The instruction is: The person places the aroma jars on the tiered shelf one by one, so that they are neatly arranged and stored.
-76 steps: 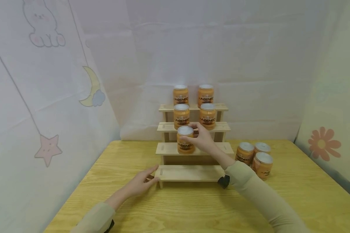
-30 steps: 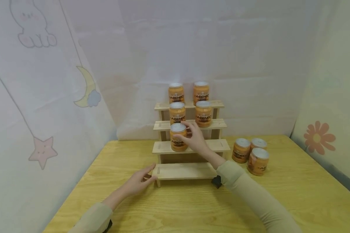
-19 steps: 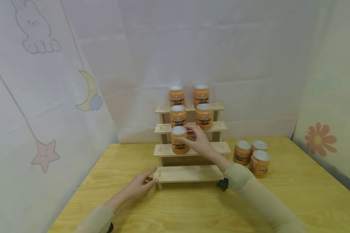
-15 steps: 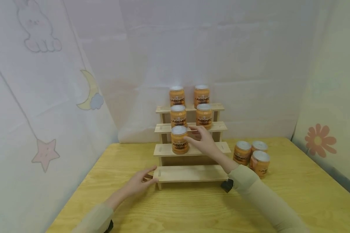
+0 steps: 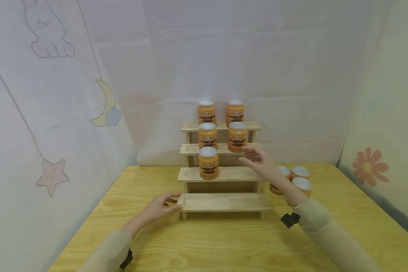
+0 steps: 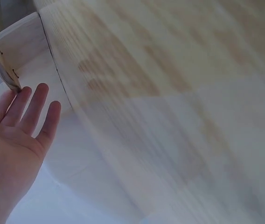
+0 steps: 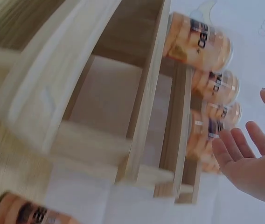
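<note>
A stepped wooden rack (image 5: pixel 224 203) stands on the table, with orange cans under silver lids on its upper steps. One can (image 5: pixel 209 164) sits upright at the left of the second step from the bottom. My right hand (image 5: pixel 263 165) is in the air to the right of that can, fingers spread and holding nothing. In the right wrist view, the same hand (image 7: pixel 256 161) shows an open palm near the cans. My left hand (image 5: pixel 156 208) rests its fingertips at the left end of the lowest step. In the left wrist view, its fingers (image 6: pixel 38 105) are extended against the wood.
Two cans stand on the top step and two on the step below it. To the right of the rack, a few more cans (image 5: pixel 302 184) stand on the wooden table (image 5: pixel 204 245), partly behind my right forearm. A pale cloth backdrop (image 5: pixel 197 56) rises behind.
My right hand has let go of the can on the second step from the bottom and moved off to the right. The can stays in place. My left hand remains at the rack's left end.
</note>
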A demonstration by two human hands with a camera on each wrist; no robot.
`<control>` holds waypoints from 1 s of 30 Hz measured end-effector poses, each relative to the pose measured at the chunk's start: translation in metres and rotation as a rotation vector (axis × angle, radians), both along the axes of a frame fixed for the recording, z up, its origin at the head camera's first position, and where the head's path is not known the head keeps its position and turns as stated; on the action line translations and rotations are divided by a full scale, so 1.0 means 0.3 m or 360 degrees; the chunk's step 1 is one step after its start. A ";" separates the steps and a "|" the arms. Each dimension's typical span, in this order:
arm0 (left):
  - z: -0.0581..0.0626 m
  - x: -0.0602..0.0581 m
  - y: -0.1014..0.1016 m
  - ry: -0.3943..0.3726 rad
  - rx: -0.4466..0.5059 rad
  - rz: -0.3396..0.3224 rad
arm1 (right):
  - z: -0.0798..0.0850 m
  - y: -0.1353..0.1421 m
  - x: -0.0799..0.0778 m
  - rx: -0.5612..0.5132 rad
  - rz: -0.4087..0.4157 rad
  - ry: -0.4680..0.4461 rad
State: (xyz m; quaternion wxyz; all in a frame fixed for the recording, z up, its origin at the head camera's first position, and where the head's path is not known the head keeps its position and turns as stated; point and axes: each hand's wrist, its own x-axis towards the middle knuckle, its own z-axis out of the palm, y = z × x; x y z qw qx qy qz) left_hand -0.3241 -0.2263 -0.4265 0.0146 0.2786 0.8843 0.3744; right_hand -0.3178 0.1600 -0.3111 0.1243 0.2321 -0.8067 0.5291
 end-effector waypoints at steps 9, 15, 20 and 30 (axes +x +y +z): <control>-0.011 -0.004 0.014 -0.0011 -0.0016 0.0049 | -0.032 0.198 0.028 0.0106 -0.0180 -0.0084; -0.013 -0.003 0.015 -0.0026 -0.0014 0.0037 | -0.070 0.306 0.059 0.0262 -0.0294 0.0051; -0.009 -0.001 0.014 -0.0031 -0.0015 0.0028 | -0.113 0.389 0.080 0.0341 -0.0341 0.0030; -0.015 -0.007 0.009 -0.0004 -0.0029 0.0004 | -0.187 0.509 0.100 0.0511 -0.0343 -0.0063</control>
